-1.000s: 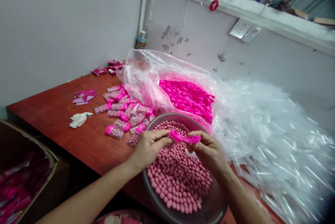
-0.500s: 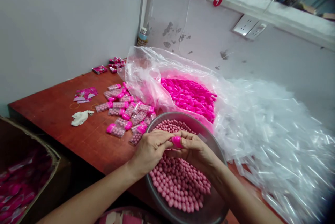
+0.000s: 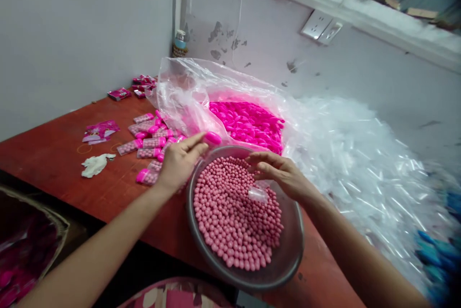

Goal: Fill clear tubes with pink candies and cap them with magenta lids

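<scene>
My left hand [image 3: 178, 161] is pinched on a bright pink cap [image 3: 212, 138] above the bowl's left rim; whether a clear tube hangs from the cap is hidden by my fingers. Over the right side of the grey bowl [image 3: 296, 255], my right hand [image 3: 279, 172] has its fingers apart and appears to hold nothing. Below it, a short clear tube [image 3: 258, 194] shows against the pink beads [image 3: 234, 231] that fill most of the bowl. Left of the bowl lie several bead-filled clear tubes [image 3: 151, 142] with pink caps, partly behind my left hand.
Behind the bowl, a clear plastic bag [image 3: 180, 75] spreads around loose pink caps [image 3: 248, 125]. A big heap of clear tubes [image 3: 360, 164] covers the right side. On the red table [image 3: 54, 154] lie a white crumpled piece [image 3: 95, 166] and printed cards [image 3: 101, 130]. A carton [image 3: 59, 236] stands lower left.
My hands, together over the bowl around the pink cap, have come apart. The left has gone up and left with the cap; the right has opened. The view has shifted.
</scene>
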